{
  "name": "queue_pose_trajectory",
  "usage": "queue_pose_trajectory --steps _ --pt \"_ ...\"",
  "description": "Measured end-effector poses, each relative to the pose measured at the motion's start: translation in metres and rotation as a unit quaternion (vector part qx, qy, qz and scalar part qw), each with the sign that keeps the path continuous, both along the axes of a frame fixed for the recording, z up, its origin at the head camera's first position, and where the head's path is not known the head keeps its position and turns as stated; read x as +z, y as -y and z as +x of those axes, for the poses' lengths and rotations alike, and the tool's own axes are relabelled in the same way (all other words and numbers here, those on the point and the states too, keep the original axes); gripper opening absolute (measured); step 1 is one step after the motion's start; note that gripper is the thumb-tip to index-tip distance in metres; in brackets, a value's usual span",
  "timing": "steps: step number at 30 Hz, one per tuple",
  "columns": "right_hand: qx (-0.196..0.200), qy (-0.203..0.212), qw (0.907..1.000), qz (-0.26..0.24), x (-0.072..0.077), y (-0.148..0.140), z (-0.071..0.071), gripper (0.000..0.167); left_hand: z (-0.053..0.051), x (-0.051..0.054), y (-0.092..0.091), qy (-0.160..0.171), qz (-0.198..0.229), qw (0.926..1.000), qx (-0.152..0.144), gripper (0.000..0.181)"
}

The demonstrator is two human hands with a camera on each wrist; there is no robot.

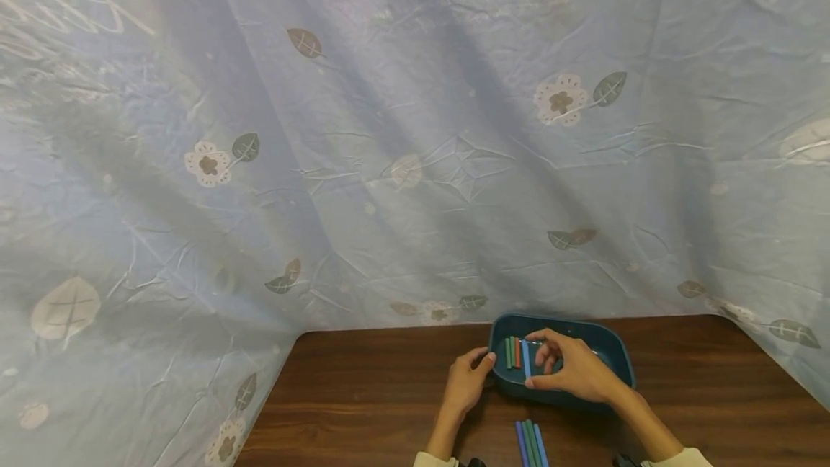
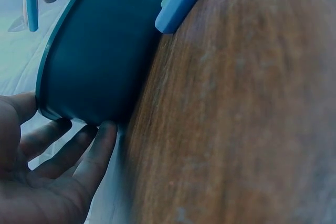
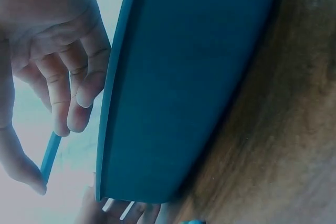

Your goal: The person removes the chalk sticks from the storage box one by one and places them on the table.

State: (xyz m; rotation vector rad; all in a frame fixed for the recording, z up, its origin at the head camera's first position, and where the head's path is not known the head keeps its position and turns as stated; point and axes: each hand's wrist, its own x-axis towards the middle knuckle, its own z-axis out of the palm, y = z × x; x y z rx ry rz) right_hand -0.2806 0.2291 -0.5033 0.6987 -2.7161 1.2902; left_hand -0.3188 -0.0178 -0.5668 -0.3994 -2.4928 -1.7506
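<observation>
My right hand pinches a slim blue stick between thumb and fingertips, over the left part of a dark teal tub. In the right wrist view the stick spans from thumb to fingertips, above the tub's rim. Inside the tub, two green sticks and a red-orange stick lie side by side. My left hand holds the tub's left end. In the left wrist view its thumb is at the rim and its fingertips touch the outer wall.
In front of the tub, a purple stick, green sticks and another blue stick lie in a row on the brown wooden table. A pale patterned cloth hangs behind the table's back edge.
</observation>
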Motion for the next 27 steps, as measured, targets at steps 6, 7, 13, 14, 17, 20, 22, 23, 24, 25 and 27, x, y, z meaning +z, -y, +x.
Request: queue_pose_trajectory --steps 6,7,13,14,17,20,22,23,24,25,27 --pt "0.005 0.008 0.9997 -0.022 -0.008 -0.004 0.012 0.071 0.0 -0.001 0.0 -0.007 -0.004 1.0 0.002 0.039" --pt "0.004 0.006 0.9997 -0.022 -0.009 -0.004 0.014 0.071 0.0 -0.001 0.0 -0.008 -0.003 1.0 0.001 0.039" --pt "0.002 -0.002 0.9997 -0.024 -0.009 -0.001 0.025 0.068 0.001 -0.001 0.0 -0.007 -0.001 1.0 0.002 0.038" --pt "0.006 -0.001 0.9996 -0.026 -0.009 0.0 0.027 0.068 0.001 -0.001 0.0 -0.007 -0.002 1.0 0.002 0.038" --pt "0.018 0.001 0.9994 -0.031 -0.009 0.001 0.031 0.069 0.001 -0.002 0.0 -0.004 -0.002 1.0 0.002 0.038" --pt "0.028 0.003 0.9991 -0.032 -0.01 0.001 0.035 0.069 0.001 -0.002 0.0 -0.005 0.0 1.0 0.0 0.038" --pt "0.031 0.002 0.999 -0.032 -0.011 0.002 0.038 0.068 0.001 -0.002 0.0 -0.005 0.001 1.0 0.0 0.038" --pt "0.032 0.001 0.999 -0.031 -0.012 0.002 0.04 0.067 0.001 -0.002 0.0 -0.005 0.001 1.0 0.001 0.038" --pt "0.033 0.0 0.999 -0.03 -0.013 0.002 0.041 0.066 0.001 -0.002 0.0 -0.005 0.001 1.0 0.001 0.038" --pt "0.034 -0.001 0.999 -0.03 -0.014 0.002 0.043 0.066 0.001 -0.002 -0.001 -0.005 0.001 1.0 0.001 0.038" --pt "0.038 0.001 0.9988 -0.032 -0.015 0.002 0.047 0.065 0.001 -0.002 0.0 -0.004 0.001 1.0 0.003 0.038"
